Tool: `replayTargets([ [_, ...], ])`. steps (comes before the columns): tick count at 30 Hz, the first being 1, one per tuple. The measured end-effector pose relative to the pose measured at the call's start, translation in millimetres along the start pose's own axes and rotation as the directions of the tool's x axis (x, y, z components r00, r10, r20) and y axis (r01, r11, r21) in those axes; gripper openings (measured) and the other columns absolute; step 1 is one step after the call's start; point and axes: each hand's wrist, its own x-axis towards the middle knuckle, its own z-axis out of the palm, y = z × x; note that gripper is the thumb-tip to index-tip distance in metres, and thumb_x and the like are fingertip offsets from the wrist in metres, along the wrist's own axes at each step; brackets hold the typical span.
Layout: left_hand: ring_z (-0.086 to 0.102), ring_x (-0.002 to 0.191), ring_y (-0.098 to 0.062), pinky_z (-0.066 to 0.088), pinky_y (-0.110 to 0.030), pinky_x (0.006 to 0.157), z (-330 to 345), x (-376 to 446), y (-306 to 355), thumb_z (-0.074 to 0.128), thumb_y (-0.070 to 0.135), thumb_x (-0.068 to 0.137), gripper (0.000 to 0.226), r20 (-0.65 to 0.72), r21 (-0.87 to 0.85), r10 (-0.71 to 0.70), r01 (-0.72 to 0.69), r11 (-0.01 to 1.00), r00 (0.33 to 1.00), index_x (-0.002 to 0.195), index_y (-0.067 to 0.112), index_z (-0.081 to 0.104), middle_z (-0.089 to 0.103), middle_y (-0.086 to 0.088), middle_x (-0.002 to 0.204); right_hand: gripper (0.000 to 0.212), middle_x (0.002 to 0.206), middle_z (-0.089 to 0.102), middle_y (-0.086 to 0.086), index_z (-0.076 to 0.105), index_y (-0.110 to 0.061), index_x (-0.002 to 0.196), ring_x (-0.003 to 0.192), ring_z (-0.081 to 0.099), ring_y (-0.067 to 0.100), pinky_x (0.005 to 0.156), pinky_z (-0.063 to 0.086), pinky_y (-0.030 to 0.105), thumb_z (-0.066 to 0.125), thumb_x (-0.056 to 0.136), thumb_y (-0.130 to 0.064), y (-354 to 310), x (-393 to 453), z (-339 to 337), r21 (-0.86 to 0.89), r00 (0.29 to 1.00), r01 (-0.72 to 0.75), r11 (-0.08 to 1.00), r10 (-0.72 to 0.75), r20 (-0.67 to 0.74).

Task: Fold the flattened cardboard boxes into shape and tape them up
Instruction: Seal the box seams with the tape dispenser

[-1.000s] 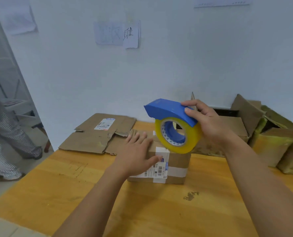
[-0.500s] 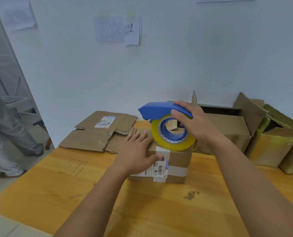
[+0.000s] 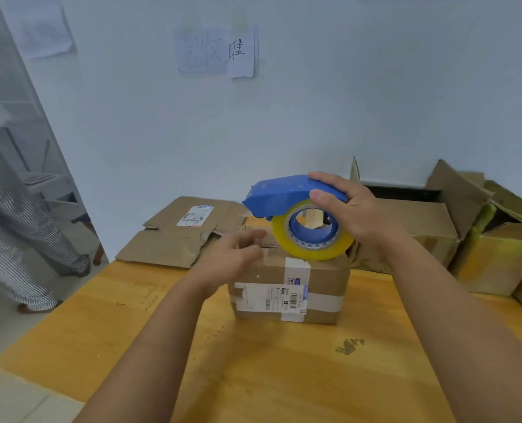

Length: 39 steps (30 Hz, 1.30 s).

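A small brown cardboard box [image 3: 320,288] with white tape and a shipping label stands on the wooden table [image 3: 253,361]. My right hand [image 3: 354,215] grips a blue tape dispenser [image 3: 284,195] with a yellowish tape roll [image 3: 311,242]; the roll rests on the box's top right. My left hand [image 3: 235,257] is at the box's top left edge, blurred, its fingers loosely extended over the top. Whether it touches the box is unclear.
Flattened cardboard [image 3: 177,236] with a label lies at the table's far left. Several folded and open boxes [image 3: 430,230] stand along the wall at the right, some wrapped in yellowish tape [image 3: 497,257]. A person in striped clothes [image 3: 15,233] stands at the left.
My right hand has lowered the tape dispenser onto the box's top. My left hand has shifted from lying flat on the box toward its left edge.
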Motion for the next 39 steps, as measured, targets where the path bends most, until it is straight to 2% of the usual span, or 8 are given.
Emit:
replayTargets([
  [4, 0.065, 0.115, -0.019, 0.046, -0.035, 0.103, -19, 10, -4, 0.038, 0.012, 0.097, 0.034, -0.082, -0.557, -0.070, 0.012, 0.831, 0.994, 0.124, 0.010, 0.060, 0.072, -0.006, 0.118, 0.029, 0.099, 0.057, -0.045, 0.057, -0.049, 0.123, 0.091, 0.055, -0.022, 0.071, 0.043, 0.000, 0.059, 0.095, -0.043, 1, 2, -1, 0.011, 1.000, -0.006, 1.000, 0.006, 0.001],
  [6, 0.069, 0.107, -0.026, 0.047, -0.036, 0.102, -25, 17, -2, 0.037, 0.024, 0.103, 0.038, -0.074, -0.633, -0.120, 0.047, 0.773, 0.990, 0.123, 0.000, 0.058, 0.073, -0.016, 0.111, 0.033, 0.095, 0.055, -0.051, 0.056, -0.050, 0.123, 0.091, 0.055, -0.022, 0.070, 0.043, 0.000, 0.057, 0.090, -0.050, 0, 0, -1, 0.011, 1.000, -0.002, 1.000, 0.002, 0.004],
  [12, 0.074, 0.093, -0.027, 0.056, -0.026, 0.076, -35, 32, 13, 0.046, 0.061, 0.096, 0.067, 0.020, -0.505, -0.178, 0.164, 0.847, 0.984, 0.110, 0.000, 0.070, 0.075, -0.017, 0.099, 0.043, 0.099, 0.054, -0.051, 0.057, -0.052, 0.123, 0.095, 0.055, -0.020, 0.073, 0.045, 0.002, 0.055, 0.081, -0.059, -2, 1, 1, 0.013, 1.000, 0.006, 1.000, -0.006, 0.020],
  [17, 0.072, 0.098, -0.024, 0.055, -0.018, 0.071, -36, 33, 8, 0.060, 0.018, 0.095, 0.021, 0.025, -0.610, -0.070, 0.071, 0.789, 0.997, 0.108, 0.006, 0.071, 0.076, -0.008, 0.089, 0.042, 0.101, 0.053, -0.051, 0.057, -0.055, 0.123, 0.096, 0.056, -0.019, 0.073, 0.046, 0.003, 0.056, 0.080, -0.059, -2, 0, 1, 0.008, 0.999, 0.002, 1.000, -0.002, 0.032],
  [23, 0.073, 0.087, -0.022, 0.054, -0.022, 0.077, -33, 36, 5, 0.063, 0.010, 0.090, 0.021, -0.001, -0.630, -0.100, 0.077, 0.773, 0.995, 0.109, 0.002, 0.069, 0.071, -0.006, 0.075, 0.043, 0.102, 0.052, -0.052, 0.054, -0.058, 0.123, 0.097, 0.053, -0.021, 0.074, 0.044, 0.000, 0.054, 0.081, -0.061, -2, 2, 0, -0.009, 0.999, 0.003, 1.000, -0.003, 0.044],
  [29, 0.074, 0.090, -0.021, 0.058, -0.020, 0.072, -32, 36, 7, 0.066, 0.001, 0.086, 0.013, -0.052, -0.532, -0.116, 0.071, 0.844, 0.992, 0.097, 0.002, 0.072, 0.076, -0.006, 0.094, 0.053, 0.109, 0.055, -0.048, 0.055, -0.052, 0.129, 0.101, 0.054, -0.020, 0.077, 0.043, 0.000, 0.057, 0.078, -0.064, -5, 6, 0, -0.050, 0.996, 0.025, 0.998, -0.021, 0.086],
  [34, 0.073, 0.075, -0.021, 0.056, -0.018, 0.067, -34, 32, 3, 0.059, -0.006, 0.091, 0.019, -0.138, -0.516, -0.151, 0.059, 0.855, 0.979, 0.073, 0.002, 0.062, 0.067, -0.007, 0.073, 0.042, 0.116, 0.057, -0.040, 0.058, -0.056, 0.122, 0.103, 0.055, -0.019, 0.077, 0.043, 0.004, 0.062, 0.081, -0.063, -9, 14, -6, -0.119, 0.988, 0.021, 0.993, -0.002, 0.152],
  [39, 0.073, 0.071, -0.016, 0.056, -0.017, 0.068, -36, 32, 4, 0.056, -0.010, 0.088, 0.019, -0.111, -0.498, -0.144, 0.070, 0.864, 0.983, 0.075, 0.004, 0.060, 0.067, -0.001, 0.061, 0.050, 0.121, 0.053, -0.041, 0.058, -0.056, 0.123, 0.106, 0.049, -0.025, 0.082, 0.040, 0.008, 0.060, 0.074, -0.067, -15, 19, -12, -0.148, 0.972, 0.038, 0.988, -0.003, 0.233],
])
